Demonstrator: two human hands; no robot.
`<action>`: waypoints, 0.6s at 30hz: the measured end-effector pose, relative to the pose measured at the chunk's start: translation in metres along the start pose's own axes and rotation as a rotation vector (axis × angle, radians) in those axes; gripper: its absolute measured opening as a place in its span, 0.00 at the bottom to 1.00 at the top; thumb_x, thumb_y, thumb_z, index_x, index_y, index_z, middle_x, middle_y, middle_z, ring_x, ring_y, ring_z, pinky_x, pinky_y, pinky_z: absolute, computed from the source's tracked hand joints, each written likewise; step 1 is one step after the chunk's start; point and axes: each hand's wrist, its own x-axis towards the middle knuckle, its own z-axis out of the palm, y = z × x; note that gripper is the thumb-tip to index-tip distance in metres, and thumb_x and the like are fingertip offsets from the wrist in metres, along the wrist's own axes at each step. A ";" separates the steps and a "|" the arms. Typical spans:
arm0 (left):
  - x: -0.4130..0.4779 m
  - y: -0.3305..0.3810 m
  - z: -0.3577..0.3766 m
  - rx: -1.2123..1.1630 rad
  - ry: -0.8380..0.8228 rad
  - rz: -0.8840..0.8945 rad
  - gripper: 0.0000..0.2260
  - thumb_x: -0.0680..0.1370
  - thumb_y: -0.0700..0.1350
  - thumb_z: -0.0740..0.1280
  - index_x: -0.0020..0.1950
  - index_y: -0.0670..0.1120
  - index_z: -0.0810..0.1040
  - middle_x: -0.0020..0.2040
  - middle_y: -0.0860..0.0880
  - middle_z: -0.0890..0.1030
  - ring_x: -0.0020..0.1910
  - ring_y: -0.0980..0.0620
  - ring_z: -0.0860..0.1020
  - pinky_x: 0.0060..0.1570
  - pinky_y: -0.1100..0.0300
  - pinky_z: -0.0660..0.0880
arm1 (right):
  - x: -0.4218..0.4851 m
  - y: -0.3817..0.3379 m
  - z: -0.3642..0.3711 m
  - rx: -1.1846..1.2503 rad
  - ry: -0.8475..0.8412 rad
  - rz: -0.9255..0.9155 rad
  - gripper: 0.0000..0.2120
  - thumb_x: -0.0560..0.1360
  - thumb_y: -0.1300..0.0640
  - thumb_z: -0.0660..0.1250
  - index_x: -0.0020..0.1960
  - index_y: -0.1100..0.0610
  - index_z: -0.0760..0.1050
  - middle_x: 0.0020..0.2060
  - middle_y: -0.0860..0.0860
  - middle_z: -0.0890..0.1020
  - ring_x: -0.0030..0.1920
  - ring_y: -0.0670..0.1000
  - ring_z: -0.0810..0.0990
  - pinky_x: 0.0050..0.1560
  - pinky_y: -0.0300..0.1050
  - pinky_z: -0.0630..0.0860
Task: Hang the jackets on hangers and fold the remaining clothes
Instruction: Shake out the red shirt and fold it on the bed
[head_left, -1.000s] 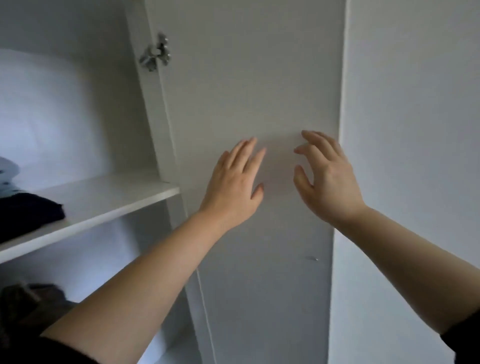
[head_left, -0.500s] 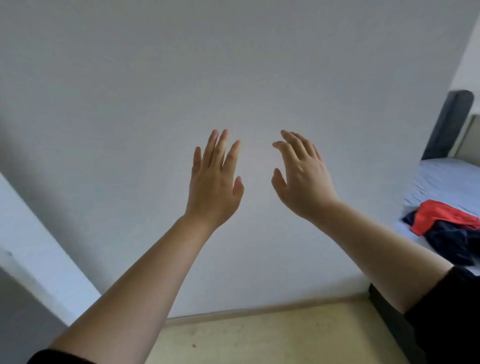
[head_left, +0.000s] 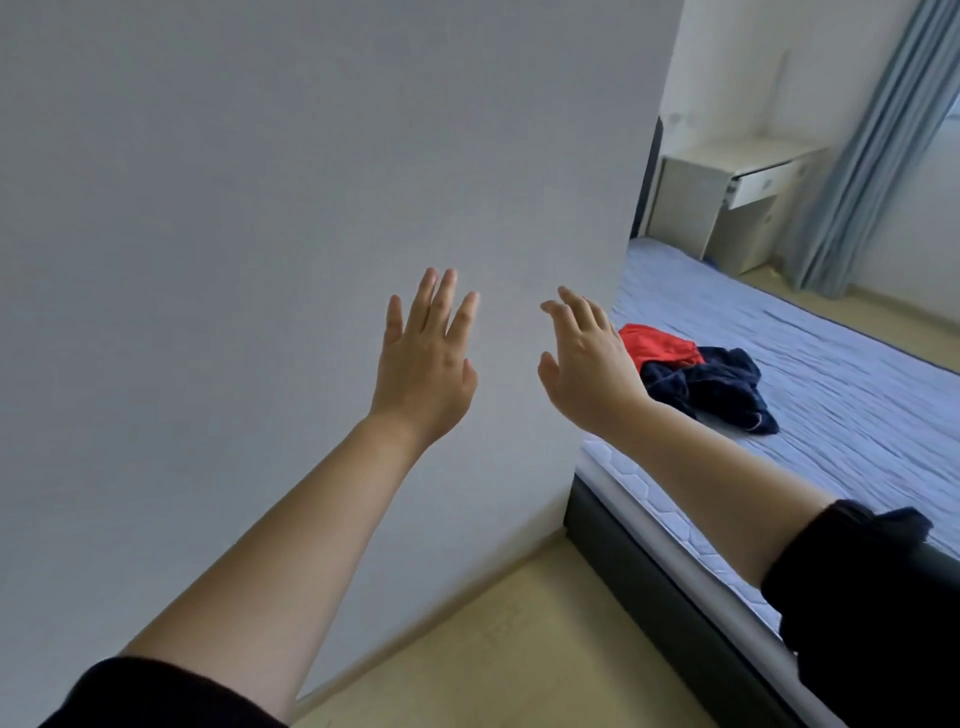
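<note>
- While both arms reach out near the white wall (head_left: 260, 208), the left hand (head_left: 423, 364) is spread wide and holds nothing.
- The right hand (head_left: 587, 374) has loose, open fingers and holds nothing.
- Red clothes (head_left: 654, 345) and dark blue clothes (head_left: 711, 387) lie touching on the bed (head_left: 857, 415), far right.
</note>
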 end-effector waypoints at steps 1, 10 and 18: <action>0.018 0.001 0.018 0.001 -0.031 0.019 0.29 0.77 0.43 0.58 0.77 0.44 0.54 0.78 0.42 0.50 0.77 0.44 0.45 0.73 0.42 0.44 | 0.013 0.015 0.006 -0.008 -0.031 0.031 0.25 0.77 0.60 0.61 0.72 0.60 0.61 0.75 0.58 0.59 0.74 0.57 0.56 0.73 0.50 0.54; 0.142 0.036 0.130 0.006 -0.187 0.182 0.29 0.78 0.43 0.56 0.78 0.45 0.51 0.79 0.42 0.46 0.77 0.44 0.43 0.73 0.42 0.46 | 0.090 0.133 0.047 -0.076 -0.128 0.190 0.27 0.77 0.59 0.60 0.74 0.59 0.58 0.76 0.57 0.56 0.76 0.56 0.53 0.76 0.53 0.51; 0.189 0.108 0.216 -0.033 -0.283 0.204 0.30 0.78 0.43 0.54 0.78 0.45 0.46 0.78 0.43 0.40 0.76 0.45 0.37 0.73 0.46 0.42 | 0.107 0.248 0.091 -0.002 -0.161 0.293 0.28 0.76 0.59 0.62 0.74 0.60 0.60 0.75 0.57 0.58 0.76 0.57 0.54 0.75 0.52 0.51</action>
